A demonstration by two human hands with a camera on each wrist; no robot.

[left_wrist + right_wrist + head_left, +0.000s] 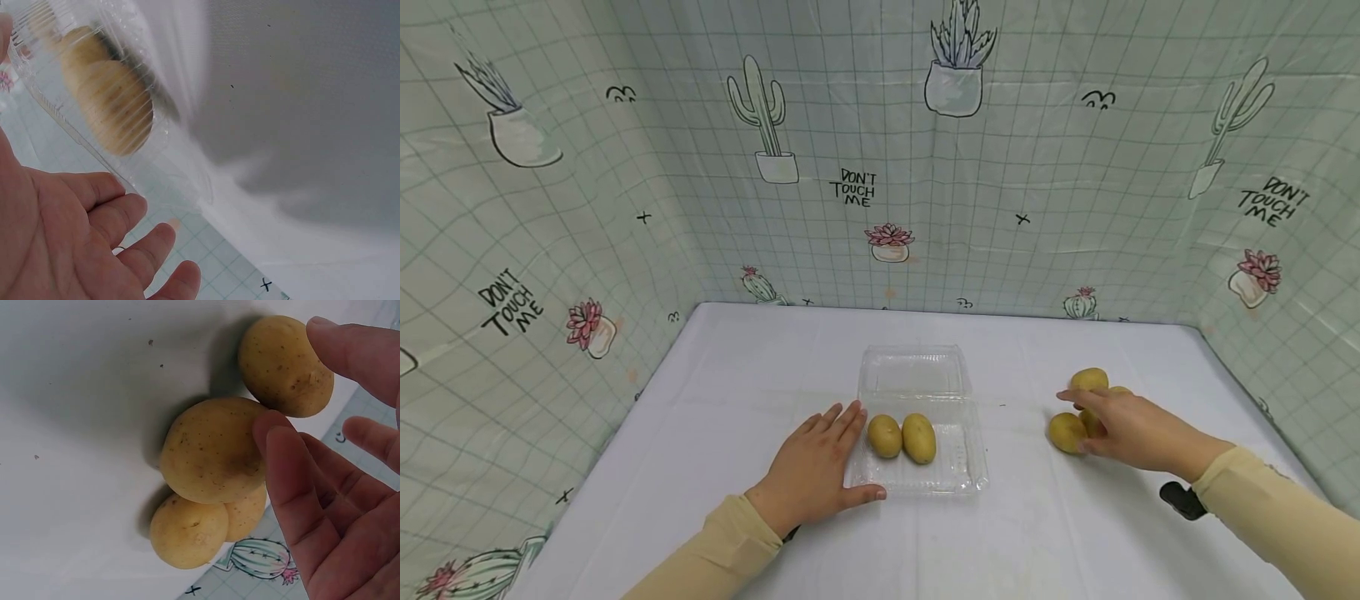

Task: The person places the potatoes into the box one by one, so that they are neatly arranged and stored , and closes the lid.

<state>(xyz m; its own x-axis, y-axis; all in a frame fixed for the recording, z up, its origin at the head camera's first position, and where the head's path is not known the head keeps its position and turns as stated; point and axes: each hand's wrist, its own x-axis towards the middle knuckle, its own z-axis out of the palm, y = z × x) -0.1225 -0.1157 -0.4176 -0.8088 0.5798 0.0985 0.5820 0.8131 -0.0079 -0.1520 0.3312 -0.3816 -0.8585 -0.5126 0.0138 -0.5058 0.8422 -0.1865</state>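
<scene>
A clear hinged plastic container (961,467) lies with its lid folded back on the white table. Two yellow potatoes (919,438) sit side by side in its left half. My left hand (816,462) rests at the container's left edge, fingers spread and thumb along the front corner; in the left wrist view the fingertips (134,205) are right at the clear wall. To the right, my right hand (1131,429) is over a cluster of loose potatoes (1066,433). In the right wrist view its fingertips overlap the large middle potato (212,450), while the thumb (350,350) is beside another potato (281,369).
A white cloth (760,358) covers the table. Behind and at both sides hangs a pale green checked curtain (985,167) printed with cacti. One more loose potato (1089,380) lies at the back of the right cluster.
</scene>
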